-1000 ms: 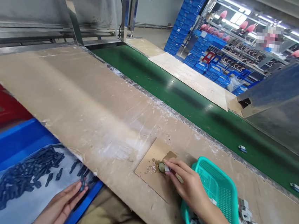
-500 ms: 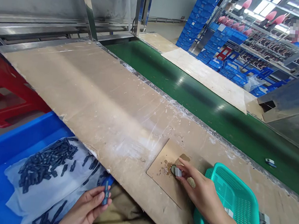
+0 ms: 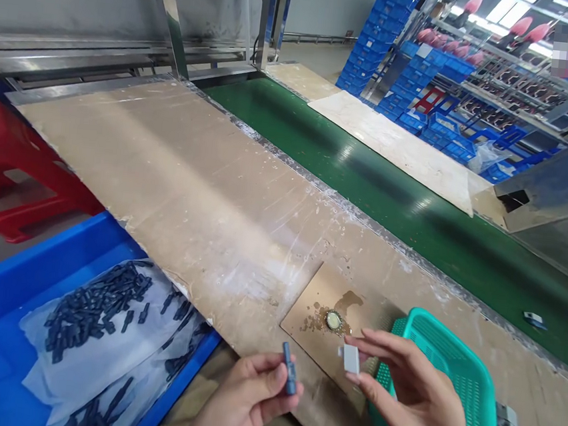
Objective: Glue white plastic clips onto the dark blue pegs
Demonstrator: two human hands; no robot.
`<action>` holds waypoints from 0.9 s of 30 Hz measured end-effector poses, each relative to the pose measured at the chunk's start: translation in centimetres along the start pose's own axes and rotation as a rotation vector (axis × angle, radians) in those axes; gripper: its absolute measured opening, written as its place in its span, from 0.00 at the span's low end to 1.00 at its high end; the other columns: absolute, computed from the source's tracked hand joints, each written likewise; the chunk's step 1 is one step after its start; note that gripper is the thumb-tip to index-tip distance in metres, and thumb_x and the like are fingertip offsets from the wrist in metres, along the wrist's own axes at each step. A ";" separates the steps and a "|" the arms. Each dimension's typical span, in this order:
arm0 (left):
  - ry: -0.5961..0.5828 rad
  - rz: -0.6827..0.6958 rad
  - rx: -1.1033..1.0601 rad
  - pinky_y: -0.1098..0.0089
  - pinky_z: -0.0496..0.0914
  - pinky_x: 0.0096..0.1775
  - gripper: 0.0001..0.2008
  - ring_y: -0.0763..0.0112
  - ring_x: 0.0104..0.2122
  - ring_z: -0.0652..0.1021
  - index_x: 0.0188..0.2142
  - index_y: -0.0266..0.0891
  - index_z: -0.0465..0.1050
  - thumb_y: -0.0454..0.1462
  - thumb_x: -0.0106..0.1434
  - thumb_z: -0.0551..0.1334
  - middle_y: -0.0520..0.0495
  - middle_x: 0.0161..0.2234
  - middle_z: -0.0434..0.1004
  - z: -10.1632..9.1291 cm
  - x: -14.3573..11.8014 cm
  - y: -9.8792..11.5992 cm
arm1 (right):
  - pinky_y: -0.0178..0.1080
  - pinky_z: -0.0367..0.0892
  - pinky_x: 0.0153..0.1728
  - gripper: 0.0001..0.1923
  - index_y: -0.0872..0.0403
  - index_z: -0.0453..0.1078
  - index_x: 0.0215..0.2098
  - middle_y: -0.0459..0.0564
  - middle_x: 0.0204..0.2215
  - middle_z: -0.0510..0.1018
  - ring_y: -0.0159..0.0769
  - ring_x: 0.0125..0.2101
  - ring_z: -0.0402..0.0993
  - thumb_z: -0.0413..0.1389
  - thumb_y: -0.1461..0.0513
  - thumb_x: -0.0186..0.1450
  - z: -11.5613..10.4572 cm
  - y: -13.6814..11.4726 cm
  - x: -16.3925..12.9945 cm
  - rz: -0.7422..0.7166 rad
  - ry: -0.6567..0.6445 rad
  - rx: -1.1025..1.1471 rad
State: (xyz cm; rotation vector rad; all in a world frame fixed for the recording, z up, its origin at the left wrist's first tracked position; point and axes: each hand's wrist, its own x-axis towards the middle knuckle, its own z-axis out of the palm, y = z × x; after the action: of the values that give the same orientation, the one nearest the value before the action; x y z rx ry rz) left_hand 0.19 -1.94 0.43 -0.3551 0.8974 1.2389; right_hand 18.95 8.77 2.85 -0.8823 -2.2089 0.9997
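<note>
A left hand (image 3: 240, 406) pinches a slim dark-blue part (image 3: 289, 368) upright in closed fingers, while the right hand (image 3: 411, 399) nips a small white block (image 3: 351, 358) at its fingertips, both just above the brown surface (image 3: 190, 190). Beyond lie a teal basket (image 3: 453, 383), a round cap (image 3: 332, 320) and the green belt (image 3: 414, 219).

A factory assembly line is showing here: a green conveyor belt (image 3: 414, 219) is running beside a long worn table (image 3: 191, 184), stacked blue crates (image 3: 375, 41) are standing at the far right, and a blue bin (image 3: 15, 294) is holding many small dark parts (image 3: 89, 301).
</note>
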 end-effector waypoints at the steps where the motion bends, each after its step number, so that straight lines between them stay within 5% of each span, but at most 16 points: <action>1: -0.033 0.001 0.004 0.80 0.75 0.29 0.15 0.75 0.25 0.77 0.27 0.32 0.77 0.36 0.38 0.75 0.48 0.22 0.76 0.6 0.3 -0.3 | 0.37 0.77 0.38 0.21 0.50 0.63 0.51 0.54 0.40 0.78 0.41 0.40 0.77 0.59 0.65 0.61 0.1 -0.5 -0.3 -0.010 -0.014 0.045; 17: -0.182 0.016 0.163 0.79 0.74 0.26 0.16 0.71 0.26 0.80 0.27 0.31 0.72 0.36 0.41 0.74 0.41 0.32 0.81 1.8 0.3 -1.4 | 0.29 0.74 0.34 0.14 0.48 0.64 0.44 0.48 0.35 0.78 0.33 0.34 0.77 0.59 0.65 0.62 0.6 -2.4 -0.9 -0.045 -0.106 0.147; 23: -0.167 0.073 0.240 0.79 0.74 0.25 0.17 0.69 0.27 0.80 0.25 0.31 0.74 0.38 0.38 0.75 0.41 0.31 0.81 2.6 0.5 -0.3 | 0.29 0.74 0.33 0.12 0.48 0.65 0.43 0.46 0.34 0.78 0.33 0.34 0.77 0.60 0.63 0.62 1.6 -2.3 -0.8 -0.031 -0.051 0.146; 27: -0.062 0.227 0.310 0.77 0.76 0.30 0.20 0.70 0.26 0.79 0.27 0.30 0.77 0.41 0.36 0.75 0.43 0.26 0.80 2.6 2.1 0.9 | 0.36 0.75 0.36 0.09 0.51 0.67 0.41 0.50 0.36 0.79 0.38 0.36 0.78 0.59 0.60 0.62 0.7 0.4 1.8 0.010 -0.044 -0.047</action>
State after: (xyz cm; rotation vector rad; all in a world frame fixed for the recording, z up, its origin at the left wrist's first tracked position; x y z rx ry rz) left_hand 0.53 1.53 0.65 0.0330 1.0791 1.2851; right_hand 17.48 9.98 2.54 -0.9008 -2.2752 0.9846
